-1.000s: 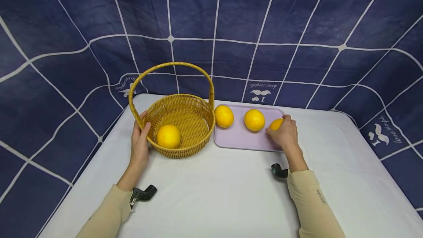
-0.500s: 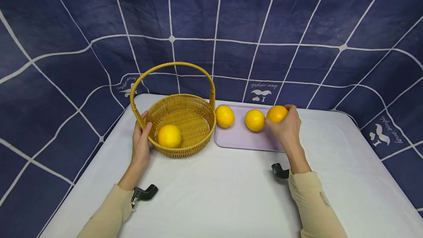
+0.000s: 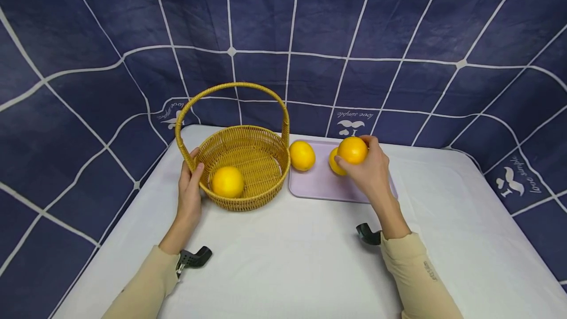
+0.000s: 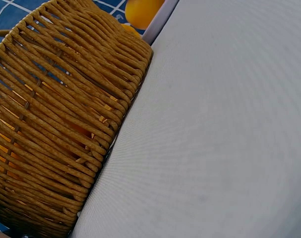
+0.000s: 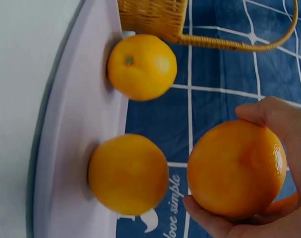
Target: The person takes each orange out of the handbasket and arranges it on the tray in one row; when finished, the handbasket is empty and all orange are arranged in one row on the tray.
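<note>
My right hand (image 3: 371,169) grips an orange (image 3: 352,150) and holds it raised over the lilac tray (image 3: 328,190). In the right wrist view, thumb and fingers curl round that held orange (image 5: 237,168). Two more oranges lie on the tray: one (image 3: 302,155) at its left end, and one (image 3: 335,162) partly hidden behind the held fruit. My left hand (image 3: 189,190) holds the left side of the wicker basket (image 3: 248,204), thumb over the rim near the handle's foot. Inside the basket sits another orange (image 3: 228,182). The left wrist view shows the basket's woven wall (image 4: 66,109) close up.
The basket's tall arched handle (image 3: 235,85) stands upright over it. Basket and tray sit side by side on a white-covered table (image 3: 283,260). A dark blue checked cloth (image 3: 319,23) hangs behind and at both sides.
My right hand has lifted an orange off the tray's right end and moved it left, in front of the middle orange. The left hand stays on the basket.
</note>
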{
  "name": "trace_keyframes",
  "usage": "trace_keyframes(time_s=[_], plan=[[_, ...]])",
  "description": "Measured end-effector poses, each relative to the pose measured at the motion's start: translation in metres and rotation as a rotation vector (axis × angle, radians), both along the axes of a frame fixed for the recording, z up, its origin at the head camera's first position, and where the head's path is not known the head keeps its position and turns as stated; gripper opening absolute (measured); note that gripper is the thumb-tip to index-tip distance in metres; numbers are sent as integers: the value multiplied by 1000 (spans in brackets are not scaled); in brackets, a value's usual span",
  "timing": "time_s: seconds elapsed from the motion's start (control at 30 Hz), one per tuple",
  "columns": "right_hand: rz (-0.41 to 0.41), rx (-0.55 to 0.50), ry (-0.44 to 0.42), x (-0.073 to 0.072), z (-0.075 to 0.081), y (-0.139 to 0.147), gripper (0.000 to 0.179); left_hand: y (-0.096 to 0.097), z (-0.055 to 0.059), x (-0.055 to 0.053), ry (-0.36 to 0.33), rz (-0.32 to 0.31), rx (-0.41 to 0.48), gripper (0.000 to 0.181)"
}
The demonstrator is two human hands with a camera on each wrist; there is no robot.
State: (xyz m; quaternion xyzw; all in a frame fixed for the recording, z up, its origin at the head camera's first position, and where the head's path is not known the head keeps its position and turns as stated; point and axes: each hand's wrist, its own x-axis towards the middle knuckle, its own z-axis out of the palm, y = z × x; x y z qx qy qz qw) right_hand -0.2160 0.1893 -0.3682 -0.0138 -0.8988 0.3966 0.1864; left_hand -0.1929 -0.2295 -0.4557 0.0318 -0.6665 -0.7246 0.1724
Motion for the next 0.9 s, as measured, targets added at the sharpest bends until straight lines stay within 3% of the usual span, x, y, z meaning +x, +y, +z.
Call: trace_keyframes(time_s=[0.47,0.7,0.9], plan=[[154,24,17,10,0,-41,78,-2,1,1,18,9,6,49],[249,24,-1,10,9,-78,82,0,0,0,17,16,17,49],[321,32,39,6,13,-111,77,1,-1,0,43,7,11,50]])
